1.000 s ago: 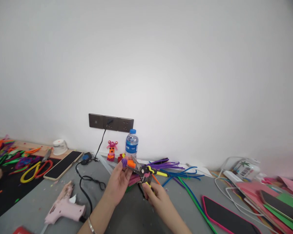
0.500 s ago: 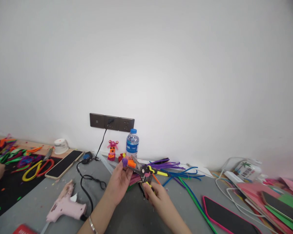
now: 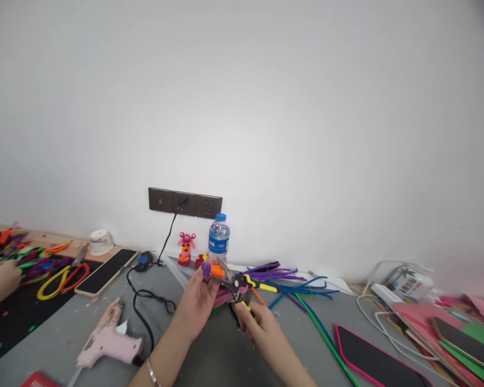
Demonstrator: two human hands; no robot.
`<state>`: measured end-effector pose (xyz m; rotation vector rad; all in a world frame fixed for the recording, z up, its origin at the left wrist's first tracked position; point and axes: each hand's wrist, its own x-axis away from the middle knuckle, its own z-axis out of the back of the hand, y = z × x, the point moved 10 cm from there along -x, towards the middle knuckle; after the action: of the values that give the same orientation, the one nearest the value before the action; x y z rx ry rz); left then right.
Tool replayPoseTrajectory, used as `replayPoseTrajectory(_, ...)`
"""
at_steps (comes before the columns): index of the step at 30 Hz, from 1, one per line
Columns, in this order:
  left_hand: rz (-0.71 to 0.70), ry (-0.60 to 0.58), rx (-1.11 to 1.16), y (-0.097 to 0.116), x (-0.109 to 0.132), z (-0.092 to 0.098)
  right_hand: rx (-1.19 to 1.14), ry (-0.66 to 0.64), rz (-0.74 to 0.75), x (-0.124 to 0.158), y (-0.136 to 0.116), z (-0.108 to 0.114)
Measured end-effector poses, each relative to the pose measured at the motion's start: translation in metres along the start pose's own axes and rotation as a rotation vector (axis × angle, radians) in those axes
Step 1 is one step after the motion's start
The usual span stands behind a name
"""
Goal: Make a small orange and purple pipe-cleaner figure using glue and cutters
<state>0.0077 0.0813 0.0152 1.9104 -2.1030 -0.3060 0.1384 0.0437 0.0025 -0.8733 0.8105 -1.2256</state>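
Gripping orange-purple pc (image 3: 216, 270) w/ L hand (image 3: 197, 303); R hand (image 3: 262, 325) clamped on yellow-blk pliers (image 3: 239, 280).

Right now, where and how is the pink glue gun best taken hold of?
Probably by the gun's handle, from the right: it juts out that way, with the black cord at its end, while the stained nozzle end points away.

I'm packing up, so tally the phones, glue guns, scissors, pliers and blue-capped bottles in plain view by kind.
Phones: 3
Glue gun: 1
Scissors: 1
Pliers: 1
Blue-capped bottle: 1
Total: 7
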Motion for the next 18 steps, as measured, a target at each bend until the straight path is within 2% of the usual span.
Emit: replayPoseTrajectory(18,0.009,0.025,0.008,0.0001,-0.0002,0.0017,0.017,0.004,-0.004,0.001,-0.0024,0.0007)
